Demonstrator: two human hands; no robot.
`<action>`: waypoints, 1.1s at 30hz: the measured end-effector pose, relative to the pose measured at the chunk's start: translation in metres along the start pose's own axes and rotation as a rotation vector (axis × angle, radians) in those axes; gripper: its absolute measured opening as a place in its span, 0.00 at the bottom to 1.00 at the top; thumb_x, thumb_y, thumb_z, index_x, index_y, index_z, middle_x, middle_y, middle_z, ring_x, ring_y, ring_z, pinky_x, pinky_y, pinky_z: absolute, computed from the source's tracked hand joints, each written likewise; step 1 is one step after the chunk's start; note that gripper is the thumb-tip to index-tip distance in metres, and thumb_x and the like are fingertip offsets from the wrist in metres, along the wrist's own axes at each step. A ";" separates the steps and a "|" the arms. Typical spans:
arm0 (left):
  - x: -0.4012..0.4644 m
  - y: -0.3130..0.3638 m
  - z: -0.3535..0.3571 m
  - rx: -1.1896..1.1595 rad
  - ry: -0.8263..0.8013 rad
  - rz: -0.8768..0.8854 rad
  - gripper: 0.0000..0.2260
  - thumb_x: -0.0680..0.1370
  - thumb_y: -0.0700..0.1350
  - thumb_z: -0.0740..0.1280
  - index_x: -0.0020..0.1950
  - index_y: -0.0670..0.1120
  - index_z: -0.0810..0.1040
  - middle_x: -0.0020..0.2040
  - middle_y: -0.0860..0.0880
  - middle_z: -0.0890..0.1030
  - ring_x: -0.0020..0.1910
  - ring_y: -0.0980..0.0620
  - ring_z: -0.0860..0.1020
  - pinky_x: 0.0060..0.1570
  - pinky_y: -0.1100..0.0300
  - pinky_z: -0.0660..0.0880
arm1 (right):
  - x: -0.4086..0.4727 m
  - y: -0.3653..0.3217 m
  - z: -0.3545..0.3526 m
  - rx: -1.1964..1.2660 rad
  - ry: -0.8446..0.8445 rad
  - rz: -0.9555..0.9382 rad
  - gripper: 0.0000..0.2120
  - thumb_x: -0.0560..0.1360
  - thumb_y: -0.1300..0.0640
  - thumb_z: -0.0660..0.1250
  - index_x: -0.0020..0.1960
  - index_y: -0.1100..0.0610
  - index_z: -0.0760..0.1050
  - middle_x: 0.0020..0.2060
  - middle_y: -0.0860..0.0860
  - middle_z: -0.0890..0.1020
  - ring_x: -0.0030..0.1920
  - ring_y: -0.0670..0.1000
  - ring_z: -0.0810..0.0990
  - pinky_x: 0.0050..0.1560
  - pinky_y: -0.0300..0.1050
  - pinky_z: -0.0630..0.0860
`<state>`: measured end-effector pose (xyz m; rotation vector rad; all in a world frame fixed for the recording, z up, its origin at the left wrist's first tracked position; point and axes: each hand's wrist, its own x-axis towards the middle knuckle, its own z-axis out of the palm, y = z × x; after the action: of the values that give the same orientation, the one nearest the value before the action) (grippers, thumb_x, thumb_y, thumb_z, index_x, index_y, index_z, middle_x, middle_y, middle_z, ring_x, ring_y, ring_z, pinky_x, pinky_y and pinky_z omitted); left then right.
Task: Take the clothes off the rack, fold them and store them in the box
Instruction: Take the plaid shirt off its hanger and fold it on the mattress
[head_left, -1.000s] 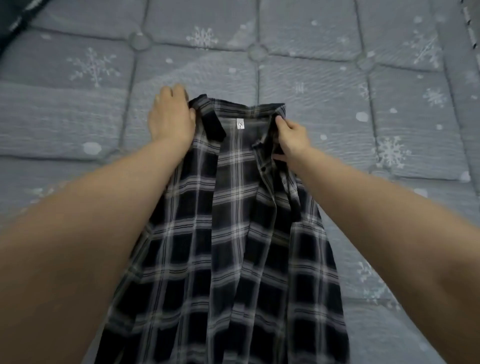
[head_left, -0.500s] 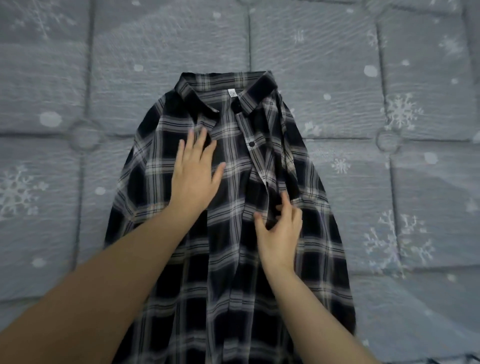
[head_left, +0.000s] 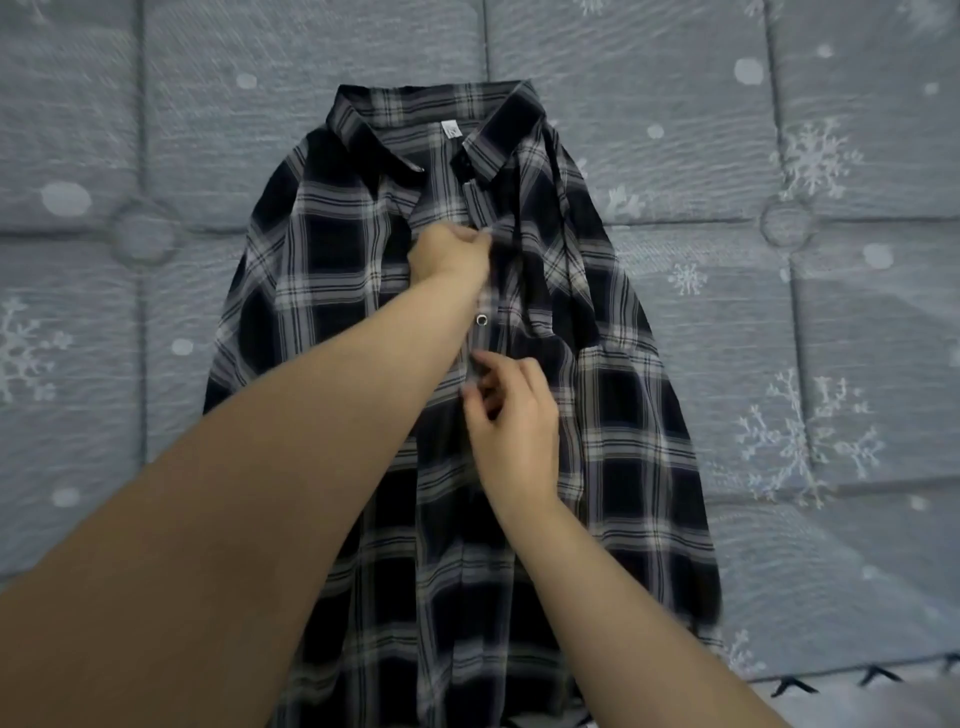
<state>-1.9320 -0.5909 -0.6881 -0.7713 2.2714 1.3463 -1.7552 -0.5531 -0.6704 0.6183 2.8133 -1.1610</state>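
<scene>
While it lies flat: the plaid shirt (head_left: 363, 270) rests front-up on the mattress (head_left: 779, 312), collar toward the far edge and hem reaching the near edge, roughly midway between the side edges.

Left hand: the left hand (head_left: 449, 254) is closed in a pinch on the front opening strip of the shirt, just below the collar.

Right hand: the right hand (head_left: 511, 415) is also closed on that strip, lower down, with its fingers (head_left: 485, 364) bunched narrowly around the cloth just under a metal snap (head_left: 482, 319).

Step in hand: probably lining up the two front edges, or fastening them, before folding; motion blur hides the exact finger contact.

How it will handle: thin woven cloth, light and limp, not fragile. It should drape and wrinkle wherever it is lifted, so it will slide on the quilted cover if tugged hard.

Where to hold: the collar, shoulder seams and front strip look firmest; pinching at two points and keeping the cloth taut between them should keep the edges straight.

Count: one shirt, one snap clearly seen, two bare hands.

Not in view: no rack, no box, no other clothes.
</scene>
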 end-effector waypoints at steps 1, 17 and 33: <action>0.005 -0.001 -0.005 -0.094 0.046 0.002 0.02 0.77 0.48 0.69 0.45 0.51 0.78 0.49 0.52 0.82 0.47 0.53 0.79 0.46 0.61 0.73 | -0.008 0.000 -0.001 -0.004 -0.053 0.066 0.19 0.75 0.54 0.71 0.65 0.46 0.73 0.52 0.43 0.74 0.44 0.45 0.78 0.43 0.48 0.79; -0.125 -0.113 -0.057 0.124 -0.170 0.082 0.13 0.73 0.48 0.74 0.52 0.48 0.73 0.35 0.55 0.79 0.37 0.60 0.78 0.40 0.62 0.75 | -0.158 0.026 -0.022 -0.380 -0.407 0.162 0.15 0.77 0.49 0.66 0.59 0.48 0.64 0.55 0.44 0.75 0.57 0.47 0.76 0.46 0.45 0.79; -0.159 -0.147 -0.107 -0.038 -0.190 0.068 0.07 0.77 0.40 0.68 0.53 0.49 0.76 0.47 0.53 0.81 0.44 0.55 0.81 0.44 0.64 0.78 | -0.208 0.008 -0.034 -0.398 -1.000 -0.011 0.08 0.77 0.46 0.61 0.55 0.46 0.69 0.47 0.50 0.82 0.48 0.56 0.81 0.45 0.49 0.78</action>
<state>-1.7216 -0.7016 -0.6452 -0.5568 2.1461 1.4323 -1.5570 -0.5969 -0.6142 -0.0370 2.0496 -0.5956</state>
